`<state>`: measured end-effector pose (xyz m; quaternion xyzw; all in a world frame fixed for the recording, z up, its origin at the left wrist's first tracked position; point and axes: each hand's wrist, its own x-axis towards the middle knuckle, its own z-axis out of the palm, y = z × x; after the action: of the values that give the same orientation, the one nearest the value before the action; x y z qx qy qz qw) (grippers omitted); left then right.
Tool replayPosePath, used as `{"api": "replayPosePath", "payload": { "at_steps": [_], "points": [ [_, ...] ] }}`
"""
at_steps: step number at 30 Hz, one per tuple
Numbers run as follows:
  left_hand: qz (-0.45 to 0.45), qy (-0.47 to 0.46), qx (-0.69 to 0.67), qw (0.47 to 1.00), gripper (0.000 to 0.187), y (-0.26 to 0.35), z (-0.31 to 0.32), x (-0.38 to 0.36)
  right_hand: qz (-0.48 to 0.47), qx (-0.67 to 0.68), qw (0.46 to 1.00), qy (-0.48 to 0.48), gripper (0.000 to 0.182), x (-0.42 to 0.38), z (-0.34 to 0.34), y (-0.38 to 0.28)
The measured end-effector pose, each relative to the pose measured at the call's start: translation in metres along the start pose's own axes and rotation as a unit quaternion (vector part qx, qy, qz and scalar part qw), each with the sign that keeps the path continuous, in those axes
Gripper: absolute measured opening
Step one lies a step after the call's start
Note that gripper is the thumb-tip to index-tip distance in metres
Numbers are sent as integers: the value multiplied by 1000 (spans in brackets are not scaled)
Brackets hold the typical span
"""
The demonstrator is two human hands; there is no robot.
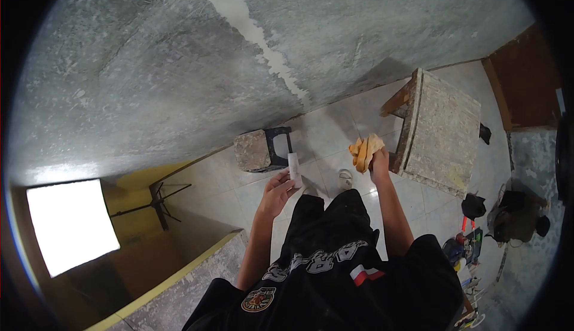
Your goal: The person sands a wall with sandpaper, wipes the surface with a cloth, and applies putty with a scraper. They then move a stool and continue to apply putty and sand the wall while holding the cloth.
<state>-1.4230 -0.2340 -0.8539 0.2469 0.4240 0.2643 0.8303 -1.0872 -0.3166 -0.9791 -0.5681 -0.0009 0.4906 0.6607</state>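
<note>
My left hand (278,195) is closed around a white cylindrical bottle (295,174), held upright in front of my left leg; its label cannot be read. In my right hand (379,166) is a bunched orange-yellow cloth (364,153), with loose folds hanging out to the left of the fingers. The hands are apart, and bottle and cloth do not touch. Just beyond the bottle stands a small stool (252,150) with a worn, stained seat and dark legs. A stained wooden table (445,134) is to the right of the cloth.
A grey wall (167,62) with a pale peeled streak rises ahead. On the left, a bright light panel (73,226) and a tripod stand (156,202) are beside a low wall (197,277). Dark bags (517,217) and assorted small items lie at right. The floor (335,122) is tiled.
</note>
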Motion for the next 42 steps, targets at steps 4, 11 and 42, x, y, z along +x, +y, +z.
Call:
{"api": "replayPosePath", "payload": {
  "at_steps": [4,11,42],
  "points": [
    [-26,-46,-115,992,40,-4,-38,32,-15,25,998,49,33,-17,-10,48],
    [-97,0,-119,988,34,-22,-123,135,63,-195,977,55,29,-4,28,124],
    [165,21,14,986,28,-306,-353,657,-322,-386,861,74,46,550,30,587]
  ]
}}
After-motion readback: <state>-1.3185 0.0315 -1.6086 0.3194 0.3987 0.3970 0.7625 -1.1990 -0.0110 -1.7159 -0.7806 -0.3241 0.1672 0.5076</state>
